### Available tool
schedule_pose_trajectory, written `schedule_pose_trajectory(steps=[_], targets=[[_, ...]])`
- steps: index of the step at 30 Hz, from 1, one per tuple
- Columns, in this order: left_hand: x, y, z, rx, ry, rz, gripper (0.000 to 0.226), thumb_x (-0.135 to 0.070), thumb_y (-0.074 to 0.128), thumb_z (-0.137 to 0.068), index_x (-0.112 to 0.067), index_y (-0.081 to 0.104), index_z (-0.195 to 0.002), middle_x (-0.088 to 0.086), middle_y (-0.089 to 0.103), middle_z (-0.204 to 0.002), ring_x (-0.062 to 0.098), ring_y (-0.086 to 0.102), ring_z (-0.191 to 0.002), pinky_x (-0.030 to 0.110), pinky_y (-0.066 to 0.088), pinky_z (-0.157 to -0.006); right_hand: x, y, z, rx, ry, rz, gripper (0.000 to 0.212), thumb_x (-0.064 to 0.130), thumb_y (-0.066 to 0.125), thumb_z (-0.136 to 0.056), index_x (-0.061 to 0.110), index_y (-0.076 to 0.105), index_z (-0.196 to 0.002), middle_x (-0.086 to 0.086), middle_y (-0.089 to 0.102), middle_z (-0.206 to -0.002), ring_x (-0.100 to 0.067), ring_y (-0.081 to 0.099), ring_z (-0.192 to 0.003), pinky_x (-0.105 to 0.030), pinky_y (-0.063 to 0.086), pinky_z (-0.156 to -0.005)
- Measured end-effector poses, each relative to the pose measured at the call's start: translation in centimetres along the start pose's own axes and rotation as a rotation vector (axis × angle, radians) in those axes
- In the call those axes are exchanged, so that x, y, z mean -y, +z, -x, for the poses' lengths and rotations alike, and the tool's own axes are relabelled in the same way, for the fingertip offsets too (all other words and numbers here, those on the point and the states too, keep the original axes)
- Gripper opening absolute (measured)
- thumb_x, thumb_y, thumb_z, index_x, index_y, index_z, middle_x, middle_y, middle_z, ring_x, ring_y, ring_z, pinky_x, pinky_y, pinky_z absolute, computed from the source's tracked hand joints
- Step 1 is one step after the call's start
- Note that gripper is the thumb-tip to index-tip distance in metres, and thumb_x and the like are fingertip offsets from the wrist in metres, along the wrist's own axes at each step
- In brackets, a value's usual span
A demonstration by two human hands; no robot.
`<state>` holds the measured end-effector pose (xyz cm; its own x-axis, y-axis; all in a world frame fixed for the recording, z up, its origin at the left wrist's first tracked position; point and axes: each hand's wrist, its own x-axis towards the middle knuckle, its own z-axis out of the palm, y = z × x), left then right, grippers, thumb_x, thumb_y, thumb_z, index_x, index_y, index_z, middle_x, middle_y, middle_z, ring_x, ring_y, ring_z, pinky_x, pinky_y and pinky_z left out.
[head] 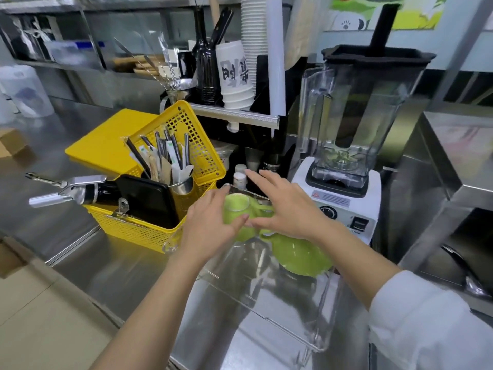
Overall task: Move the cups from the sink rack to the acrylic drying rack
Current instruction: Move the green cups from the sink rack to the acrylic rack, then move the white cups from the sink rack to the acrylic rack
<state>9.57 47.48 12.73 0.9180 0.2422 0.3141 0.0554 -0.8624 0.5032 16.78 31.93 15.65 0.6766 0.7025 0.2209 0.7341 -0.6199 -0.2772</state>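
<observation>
Head view: our left hand [210, 222] grips a green cup [236, 209] in the clear acrylic rack [314, 311] on the steel table [88, 263]. Our right hand [280, 206] hovers above, fingers [256, 177] spread open. A second green cup [298, 255] lies just beside the yellow basket [138, 228].

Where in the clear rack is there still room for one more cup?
The near part of the acrylic rack, toward the person, is bare. The far end is crowded: green cups sit there under the left hand and right hand, between the yellow basket and the blender.
</observation>
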Motion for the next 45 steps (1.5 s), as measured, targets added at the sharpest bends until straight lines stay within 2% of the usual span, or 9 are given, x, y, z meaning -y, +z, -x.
schedule_pose_trajectory(steps=[8,12,16,19,25,33,36,41,45], targets=[[-10.2,3.7,0.8,0.190,0.280,0.150,0.085,-0.066,0.039,-0.065,-0.020,0.044,-0.135,0.001,0.052,-0.134,0.019,0.045,-0.125,0.036,0.035,-0.105,-5.5,-3.0,10.5,-0.146,0.160,-0.106,0.088,0.059,0.061,-0.072,0.038,0.014,-0.143,0.004,0.034,-0.145,-0.020,0.043,-0.125,-0.045,0.042,-0.100],[-17.0,7.6,2.7,0.348,0.426,0.197,0.071,-0.055,0.056,-0.077,-0.025,0.038,-0.139,-0.001,0.047,-0.139,0.018,0.038,-0.131,0.034,0.031,-0.107,-8.9,-4.2,17.9,-0.210,0.303,-0.088,0.082,0.051,0.060,-0.074,0.031,0.019,-0.143,-0.001,0.036,-0.145,-0.023,0.046,-0.125,-0.045,0.043,-0.099],[-23.2,12.1,5.3,0.460,0.569,0.216,0.068,-0.054,0.055,-0.080,-0.023,0.039,-0.138,-0.001,0.048,-0.136,0.017,0.041,-0.127,0.032,0.033,-0.104,-12.8,-5.6,25.6,-0.229,0.483,-0.076,0.081,0.043,0.061,-0.075,0.028,0.019,-0.144,-0.005,0.036,-0.145,-0.026,0.044,-0.125,-0.047,0.041,-0.101],[-27.2,15.8,7.4,0.541,0.627,0.182,0.067,-0.054,0.055,-0.082,-0.022,0.038,-0.138,0.000,0.047,-0.138,0.018,0.040,-0.128,0.032,0.032,-0.105,-15.6,-6.4,31.3,-0.257,0.642,-0.070,0.084,0.054,0.059,-0.073,0.030,0.020,-0.143,-0.004,0.035,-0.145,-0.022,0.042,-0.128,-0.046,0.038,-0.105],[-33.3,23.6,11.6,0.719,0.643,0.125,0.068,-0.051,0.058,-0.082,-0.021,0.037,-0.139,0.005,0.044,-0.142,0.022,0.038,-0.133,0.035,0.031,-0.110,-20.8,-6.5,42.2,-0.213,0.943,-0.026,0.086,0.055,0.064,-0.073,0.023,0.024,-0.142,-0.005,0.035,-0.146,-0.026,0.035,-0.132,-0.046,0.032,-0.108],[-40.5,32.8,20.3,0.983,0.773,-0.088,0.079,-0.056,0.055,-0.080,-0.019,0.025,-0.142,0.006,0.039,-0.143,0.028,0.035,-0.131,0.040,0.029,-0.106,-25.8,-3.8,53.9,0.153,1.161,-0.189,0.102,0.065,0.063,-0.067,0.022,0.012,-0.145,-0.011,0.029,-0.149,-0.031,0.029,-0.135,-0.046,0.027,-0.111],[-41.9,34.5,23.0,1.080,0.735,-0.121,0.088,-0.053,0.061,-0.077,-0.016,0.017,-0.144,0.009,0.036,-0.143,0.027,0.032,-0.131,0.041,0.029,-0.105,-26.4,-2.9,55.3,0.237,1.183,-0.206,0.105,0.068,0.062,-0.065,0.022,0.012,-0.145,-0.011,0.035,-0.146,-0.031,0.036,-0.131,-0.044,0.031,-0.108],[-40.7,36.3,25.4,1.073,0.628,-0.097,0.116,-0.051,0.072,-0.068,-0.011,-0.003,-0.147,0.009,0.024,-0.147,0.027,0.025,-0.135,0.039,0.025,-0.111,-25.6,-2.0,53.8,0.183,1.173,-0.408,0.069,0.047,0.065,-0.070,0.019,0.035,-0.126,-0.007,0.045,-0.115,-0.029,0.050,-0.110,-0.040,0.045,-0.089],[-40.8,37.5,26.1,0.995,0.525,0.063,0.113,-0.052,0.074,-0.066,-0.009,0.006,-0.146,0.007,0.031,-0.141,0.024,0.032,-0.131,0.037,0.034,-0.107,-26.2,-1.7,54.3,0.118,1.142,-0.473,0.055,0.044,0.065,-0.067,0.017,0.045,-0.111,-0.008,0.052,-0.112,-0.021,0.047,-0.100,-0.038,0.045,-0.084]])
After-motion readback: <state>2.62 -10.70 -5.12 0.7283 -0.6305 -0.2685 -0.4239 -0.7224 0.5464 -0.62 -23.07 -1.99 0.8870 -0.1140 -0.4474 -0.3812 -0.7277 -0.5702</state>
